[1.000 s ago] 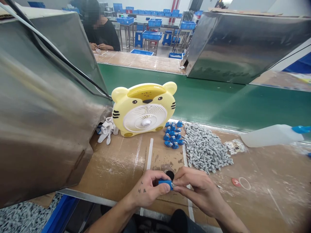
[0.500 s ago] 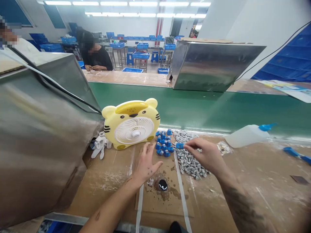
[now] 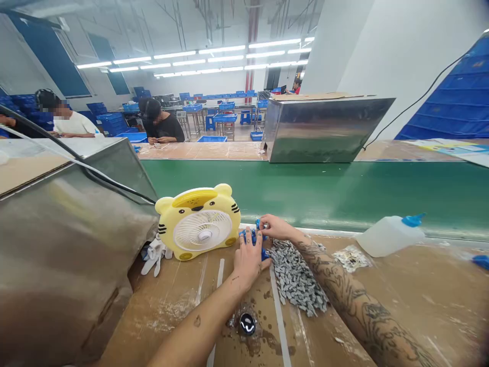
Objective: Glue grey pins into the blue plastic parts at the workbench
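Note:
In the head view, a cluster of small blue parts (image 3: 264, 254) stands on the cardboard-covered bench, partly hidden under my hands. My left hand (image 3: 249, 260) lies over the cluster with its fingers stretched and spread, touching the blue parts. At the far side of the cluster, my right hand (image 3: 278, 227) has its fingertips pinched on a blue part (image 3: 260, 224). Just right of the cluster spreads a pile of small grey pieces (image 3: 300, 280), below my right forearm. Nearer to me sits a small round cup of dark liquid (image 3: 247, 324), with wet spots around it.
A yellow animal-faced fan (image 3: 202, 224) stands at the left, beside white gloves (image 3: 156, 255) and a metal box (image 3: 69, 244). To the right lies a squeeze bottle (image 3: 391, 237) with a blue cap. Behind runs a green belt (image 3: 324, 188). Other people sit beyond it.
My right hand has moved left and away from me, carrying the blue part to the cluster's far side. My left hand has come over the blue parts. The camera has tilted up.

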Demonstrator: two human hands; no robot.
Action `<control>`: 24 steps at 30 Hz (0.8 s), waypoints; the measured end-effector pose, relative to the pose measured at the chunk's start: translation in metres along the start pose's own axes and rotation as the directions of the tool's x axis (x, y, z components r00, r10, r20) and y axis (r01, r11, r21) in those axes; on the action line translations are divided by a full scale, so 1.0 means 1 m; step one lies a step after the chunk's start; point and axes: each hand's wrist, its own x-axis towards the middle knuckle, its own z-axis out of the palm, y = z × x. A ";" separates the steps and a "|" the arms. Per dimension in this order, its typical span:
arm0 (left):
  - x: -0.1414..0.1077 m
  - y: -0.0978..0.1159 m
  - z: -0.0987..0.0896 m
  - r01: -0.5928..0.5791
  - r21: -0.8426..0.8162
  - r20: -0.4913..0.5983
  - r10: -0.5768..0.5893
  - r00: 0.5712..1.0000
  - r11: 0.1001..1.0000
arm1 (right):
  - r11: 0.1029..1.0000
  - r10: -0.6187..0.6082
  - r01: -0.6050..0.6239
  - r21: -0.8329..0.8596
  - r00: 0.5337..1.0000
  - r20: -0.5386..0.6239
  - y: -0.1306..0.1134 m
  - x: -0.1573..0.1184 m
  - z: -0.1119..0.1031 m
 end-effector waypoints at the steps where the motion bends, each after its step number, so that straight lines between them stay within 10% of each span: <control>1: 0.002 0.000 0.000 0.004 -0.004 -0.001 -0.004 1.000 1.000 | 1.000 -0.001 0.000 0.011 1.000 0.028 0.002 0.004 -0.003; 16: 0.044 0.007 -0.010 0.063 0.078 -0.024 -0.061 0.998 0.995 | 0.987 0.137 -0.151 0.062 0.974 0.180 0.002 0.056 -0.011; 24: 0.088 0.010 -0.017 0.118 0.109 -0.050 -0.113 0.992 0.987 | 0.981 0.151 -0.159 0.113 0.986 0.073 0.004 0.075 -0.025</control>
